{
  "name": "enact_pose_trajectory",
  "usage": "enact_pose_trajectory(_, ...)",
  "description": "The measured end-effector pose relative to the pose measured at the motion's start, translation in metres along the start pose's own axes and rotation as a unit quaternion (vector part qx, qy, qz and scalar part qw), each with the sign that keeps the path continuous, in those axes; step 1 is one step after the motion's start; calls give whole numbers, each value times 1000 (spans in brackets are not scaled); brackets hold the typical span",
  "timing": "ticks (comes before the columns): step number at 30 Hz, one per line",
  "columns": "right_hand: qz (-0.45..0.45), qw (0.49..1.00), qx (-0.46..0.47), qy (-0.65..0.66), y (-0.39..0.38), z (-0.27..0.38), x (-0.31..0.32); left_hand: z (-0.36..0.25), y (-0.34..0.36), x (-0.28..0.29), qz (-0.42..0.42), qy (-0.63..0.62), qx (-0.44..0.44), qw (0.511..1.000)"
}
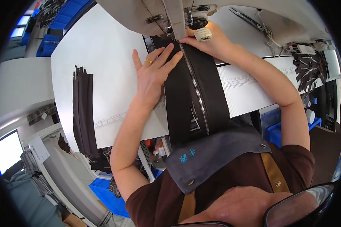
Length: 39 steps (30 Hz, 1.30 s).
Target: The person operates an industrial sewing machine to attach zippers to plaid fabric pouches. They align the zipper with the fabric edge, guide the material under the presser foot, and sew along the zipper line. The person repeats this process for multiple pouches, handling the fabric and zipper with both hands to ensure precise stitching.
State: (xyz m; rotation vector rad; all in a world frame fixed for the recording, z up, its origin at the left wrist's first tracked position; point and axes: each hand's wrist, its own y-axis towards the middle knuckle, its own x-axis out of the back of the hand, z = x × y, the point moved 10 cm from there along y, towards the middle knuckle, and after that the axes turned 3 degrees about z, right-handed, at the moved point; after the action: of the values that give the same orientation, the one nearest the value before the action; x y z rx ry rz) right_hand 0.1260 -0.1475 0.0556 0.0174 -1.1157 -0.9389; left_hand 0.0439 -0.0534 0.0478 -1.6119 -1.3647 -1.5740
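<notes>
A long dark brown zipper (195, 81) with silver metal teeth lies along dark fabric strips (176, 98) under the sewing machine head (176, 19). Its lower end hangs over the table's front edge towards my apron (216, 155). My left hand (153, 72), a gold ring on one finger, lies flat with fingers spread on the left strip, fingertips near the zipper teeth. Close to the needle area, my right hand (212, 43) pinches the zipper's far end at its right side. The machine's white knob partly covers that hand, and the presser foot hides the stitching point.
A stack of dark zipper strips (83, 113) lies on the white table at left. Thread snips (248, 19) rest at the back right. Several dark zipper pieces with metal pulls (310, 70) sit at the right edge. Blue bins (108, 195) stand below the table.
</notes>
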Motion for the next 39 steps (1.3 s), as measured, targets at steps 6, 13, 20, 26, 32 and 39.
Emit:
enact_pose_trajectory(6, -20, 999, 11, -26, -2, 1, 0, -3, -1, -3, 19, 3, 8, 1000)
enact_pose_trajectory(13, -21, 1000, 10, 0, -1, -7, -2, 2, 5, -3, 21, -5, 15, 1000)
enact_pose_trajectory(20, -24, 999, 17, -39, -4, -2, -3, 1, 0, -5, 27, 15, 14, 999)
enact_pose_trajectory(26, -28, 1000, -2, -6, -2, -23, -9, 5, 5, -2, 8, 2, 19, 1000)
enact_pose_trajectory(32, -12, 999, 29, -19, -8, -6, 0, 8, 8, -4, 17, -7, 15, 1000)
enact_pose_trajectory(39, 22, 972, 137, -188, -28, 40, 11, 10, 7, -7, 15, -14, 9, 1000)
